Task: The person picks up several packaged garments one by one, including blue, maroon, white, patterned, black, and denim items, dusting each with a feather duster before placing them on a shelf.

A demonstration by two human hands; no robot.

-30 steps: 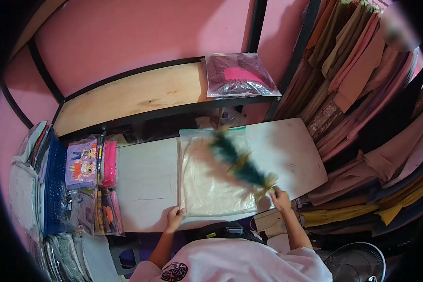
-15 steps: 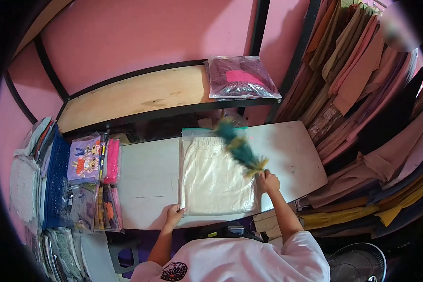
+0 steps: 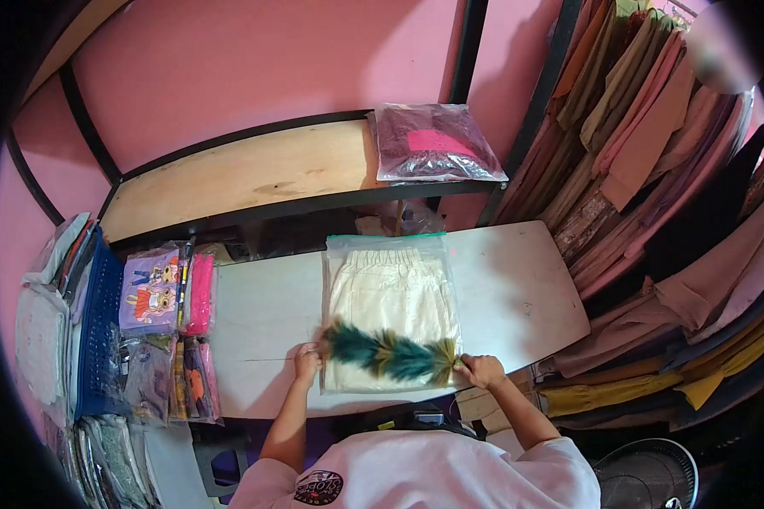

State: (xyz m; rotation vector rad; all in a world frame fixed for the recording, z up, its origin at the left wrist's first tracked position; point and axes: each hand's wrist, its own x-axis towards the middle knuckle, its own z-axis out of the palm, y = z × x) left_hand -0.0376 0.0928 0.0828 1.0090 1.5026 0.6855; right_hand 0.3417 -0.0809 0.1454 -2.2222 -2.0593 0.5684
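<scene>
A green and yellow feather duster [image 3: 390, 356] lies slantwise across the lower part of a clear plastic bag with cream pants [image 3: 395, 293] folded inside. My right hand [image 3: 482, 371] is closed around the duster's handle, just off the bag's lower right side. At the bag's left edge, my left hand [image 3: 308, 360] has its fingers curled, right by the duster's far tip; I cannot tell what it pinches. The pants' gathered waistband points away from me, towards the bag's green top edge. Bag and pants lie flat on the white table [image 3: 518, 280].
Bagged garments [image 3: 153, 293] and a blue basket [image 3: 102, 322] stand at the table's left. Behind, a wooden shelf [image 3: 255, 170] holds a bagged purple garment [image 3: 433, 140]. Hanging clothes [image 3: 637, 153] crowd the right side, above a fan [image 3: 649, 475].
The duster has swung down and left, from the bag's upper right to its lower part. My right hand has come lower; my left hand has shifted slightly up and left.
</scene>
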